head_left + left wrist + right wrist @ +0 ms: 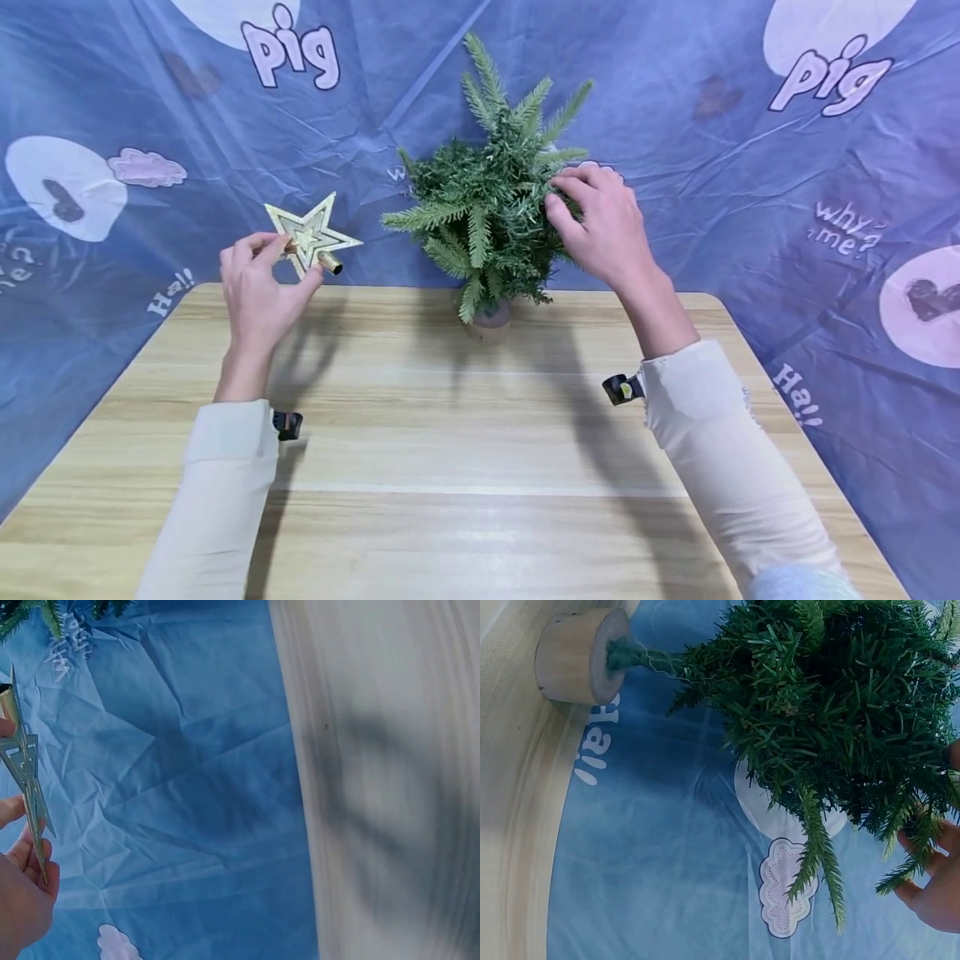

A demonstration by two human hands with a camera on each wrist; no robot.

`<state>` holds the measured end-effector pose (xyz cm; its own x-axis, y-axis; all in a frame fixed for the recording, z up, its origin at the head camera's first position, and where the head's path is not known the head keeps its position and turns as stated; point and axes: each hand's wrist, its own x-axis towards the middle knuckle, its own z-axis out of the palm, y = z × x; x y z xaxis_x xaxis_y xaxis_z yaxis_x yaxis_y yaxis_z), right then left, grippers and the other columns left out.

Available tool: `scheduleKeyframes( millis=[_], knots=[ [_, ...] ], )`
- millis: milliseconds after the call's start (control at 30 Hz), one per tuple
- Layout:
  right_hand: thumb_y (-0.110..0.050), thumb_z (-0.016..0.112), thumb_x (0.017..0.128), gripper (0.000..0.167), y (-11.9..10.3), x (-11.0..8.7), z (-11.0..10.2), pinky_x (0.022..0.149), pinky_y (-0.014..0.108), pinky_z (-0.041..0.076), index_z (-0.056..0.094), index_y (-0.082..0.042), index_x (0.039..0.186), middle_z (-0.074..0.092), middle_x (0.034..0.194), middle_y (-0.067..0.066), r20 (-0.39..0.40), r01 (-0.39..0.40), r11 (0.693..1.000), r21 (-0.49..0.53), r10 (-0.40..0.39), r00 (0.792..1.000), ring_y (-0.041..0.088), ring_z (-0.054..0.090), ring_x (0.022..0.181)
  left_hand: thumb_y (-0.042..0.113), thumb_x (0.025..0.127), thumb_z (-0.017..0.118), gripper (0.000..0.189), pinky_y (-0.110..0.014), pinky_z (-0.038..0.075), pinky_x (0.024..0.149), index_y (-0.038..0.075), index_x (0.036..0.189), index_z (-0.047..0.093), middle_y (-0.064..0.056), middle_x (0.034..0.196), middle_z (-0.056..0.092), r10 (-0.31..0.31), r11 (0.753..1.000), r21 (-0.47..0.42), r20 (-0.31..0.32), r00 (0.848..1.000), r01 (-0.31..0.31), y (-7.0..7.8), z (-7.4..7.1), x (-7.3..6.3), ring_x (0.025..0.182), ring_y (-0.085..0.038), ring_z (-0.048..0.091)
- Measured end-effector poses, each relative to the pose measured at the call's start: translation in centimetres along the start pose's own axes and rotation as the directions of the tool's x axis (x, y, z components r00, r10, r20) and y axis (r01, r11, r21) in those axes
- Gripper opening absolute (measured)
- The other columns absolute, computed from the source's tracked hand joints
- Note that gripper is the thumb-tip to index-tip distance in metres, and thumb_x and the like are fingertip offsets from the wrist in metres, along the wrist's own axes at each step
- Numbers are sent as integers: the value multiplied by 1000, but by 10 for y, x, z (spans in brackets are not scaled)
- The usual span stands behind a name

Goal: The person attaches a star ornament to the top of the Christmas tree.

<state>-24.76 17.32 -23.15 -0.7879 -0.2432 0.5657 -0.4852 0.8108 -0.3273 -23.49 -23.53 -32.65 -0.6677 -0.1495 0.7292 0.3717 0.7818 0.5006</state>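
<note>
A gold star tree topper (309, 237) with a short tube at its base is pinched in my left hand (258, 283), held above the table's back left. In the left wrist view the star (28, 769) appears nearly edge-on between thumb and fingers. A small artificial Christmas tree (487, 208) stands upright at the back middle on a round wooden base (581, 656). My right hand (603, 221) holds the foliage on the tree's right side. From the right wrist, its fingers (930, 859) show curled behind branch tips, the thumb partly cut off.
The light wood table (472, 433) has rounded back corners. A blue printed cloth (360, 100) hangs behind it and along both sides, close to the tree. Small black wrist cameras sit at both cuffs.
</note>
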Motion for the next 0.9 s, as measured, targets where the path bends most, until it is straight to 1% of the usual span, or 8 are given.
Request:
scheduleKeyframes(
  millis=[133,300,400,500,667,767,900],
  knots=[
    [-36,46,103,47,0,1,4,102,57,35,67,-6,132,60,137,10,-1,-1,1000,12,1,1000,35,48,128,25,77,78,52,-53,33,98,-7,118,71,-28,122,61,24,1000,-1,-17,1000,-24,4,-4,4,113,-47,46],
    [-38,46,104,47,-1,-1,4,103,56,35,67,-7,133,59,138,9,-2,-18,1000,11,18,1000,34,48,129,25,77,77,53,-52,35,98,-4,120,71,-25,124,61,-14,1000,-8,-2,1000,14,11,-5,8,116,-43,47],
    [-38,46,103,47,0,-1,4,103,56,35,67,-7,133,60,137,9,-8,-18,1000,13,18,1000,33,48,129,28,77,76,52,-53,36,97,-3,119,72,-24,125,61,-25,1000,-1,7,1000,25,14,-4,10,116,-43,48],
    [-38,47,103,47,1,-1,4,103,56,35,67,-7,133,60,137,9,-11,-18,1000,15,18,1000,33,48,129,29,78,76,51,-54,37,96,-4,117,72,-25,123,60,-2,1000,4,1,1000,2,17,-3,14,115,-44,48],
    [-37,47,103,46,2,-1,3,102,56,36,68,-7,132,61,136,9,-21,-9,1000,16,9,1000,32,49,129,30,79,76,51,-50,35,100,-4,117,72,-26,121,60,35,999,5,-21,999,-35,22,-2,21,114,-44,47],
    [-37,47,103,46,2,-1,3,101,56,37,68,-7,131,61,136,9,-24,-5,1000,11,5,1000,32,49,128,30,80,75,51,-47,33,103,-4,117,72,-25,121,60,50,999,5,-29,998,-50,26,-1,24,114,-43,47],
    [-37,47,103,46,2,-2,3,102,55,36,68,-7,131,61,136,9,-28,-5,1000,13,6,1000,31,49,129,31,81,75,51,-46,33,104,-3,119,72,-24,122,60,55,998,7,-40,998,-54,32,-1,28,115,-43,47]
  ],
)
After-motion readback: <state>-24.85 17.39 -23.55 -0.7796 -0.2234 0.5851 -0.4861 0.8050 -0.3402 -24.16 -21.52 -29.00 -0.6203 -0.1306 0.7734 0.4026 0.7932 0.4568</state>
